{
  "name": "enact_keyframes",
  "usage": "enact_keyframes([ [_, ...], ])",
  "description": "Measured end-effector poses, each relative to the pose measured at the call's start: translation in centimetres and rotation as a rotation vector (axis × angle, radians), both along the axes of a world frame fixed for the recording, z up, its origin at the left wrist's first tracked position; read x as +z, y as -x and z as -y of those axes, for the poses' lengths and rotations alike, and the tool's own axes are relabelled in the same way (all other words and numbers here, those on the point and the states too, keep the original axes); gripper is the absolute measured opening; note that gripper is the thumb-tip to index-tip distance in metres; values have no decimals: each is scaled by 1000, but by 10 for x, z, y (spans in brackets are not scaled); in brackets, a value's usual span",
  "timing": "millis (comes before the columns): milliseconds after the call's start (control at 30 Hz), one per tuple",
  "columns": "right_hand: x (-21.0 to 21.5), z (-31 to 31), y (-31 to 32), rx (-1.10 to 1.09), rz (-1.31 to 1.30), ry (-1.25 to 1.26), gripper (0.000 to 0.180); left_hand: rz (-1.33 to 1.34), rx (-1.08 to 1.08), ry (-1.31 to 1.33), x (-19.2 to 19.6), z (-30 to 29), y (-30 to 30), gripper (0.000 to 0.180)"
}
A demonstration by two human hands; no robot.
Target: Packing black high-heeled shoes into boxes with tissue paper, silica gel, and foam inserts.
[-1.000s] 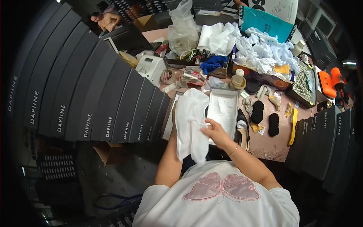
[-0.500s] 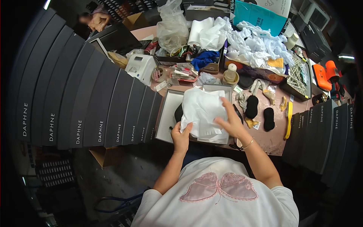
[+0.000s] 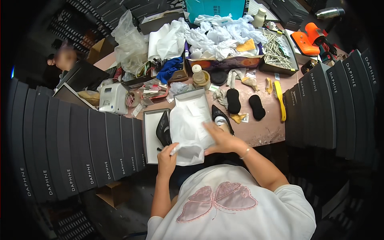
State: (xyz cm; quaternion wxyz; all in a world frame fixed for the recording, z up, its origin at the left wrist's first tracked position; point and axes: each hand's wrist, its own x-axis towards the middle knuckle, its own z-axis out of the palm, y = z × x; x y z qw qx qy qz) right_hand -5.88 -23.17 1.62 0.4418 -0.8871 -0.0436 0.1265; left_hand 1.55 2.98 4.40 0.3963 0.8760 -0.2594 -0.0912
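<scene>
A sheet of white tissue paper (image 3: 191,130) lies over one half of a grey shoe box (image 3: 150,138), its near end hanging over the front. My left hand (image 3: 167,159) pinches the paper's near left corner. At the paper's right edge is my right hand (image 3: 225,141), fingers apart, slightly blurred; whether it touches the sheet I cannot tell. A black pointed shoe (image 3: 162,130) rests in the box's left half, partly under the paper. Just beyond my right fingers, a second black shoe (image 3: 222,120) with white stuffing sits on the table, partly hidden by the hand.
Tall stacks of dark shoe boxes stand left (image 3: 78,148) and right (image 3: 314,108). Black padded pieces (image 3: 234,101) and a yellow tool (image 3: 280,102) lie on the pink table (image 3: 268,132). Behind are a white printer (image 3: 113,98), a glue bottle (image 3: 199,75) and crumpled paper (image 3: 224,40). Another person (image 3: 64,60) is far left.
The paper has come nearer and spread lower over the box front, with my left hand still on its corner. My right hand moved down along its edge. The view has shifted, uncovering both shoes.
</scene>
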Motion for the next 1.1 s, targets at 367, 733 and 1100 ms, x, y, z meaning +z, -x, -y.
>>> enact_keyframes([
  [367,-24,51,90,-466,-156,-548,61,197,104,-76,5,65,-42,20],
  [733,26,8,66,-415,-598,-1470,43,-73,94,249,57,98,2,19],
  [1100,20,6,87,-472,-677,-2090,33,108,-131,19,47,102,-5,26],
])
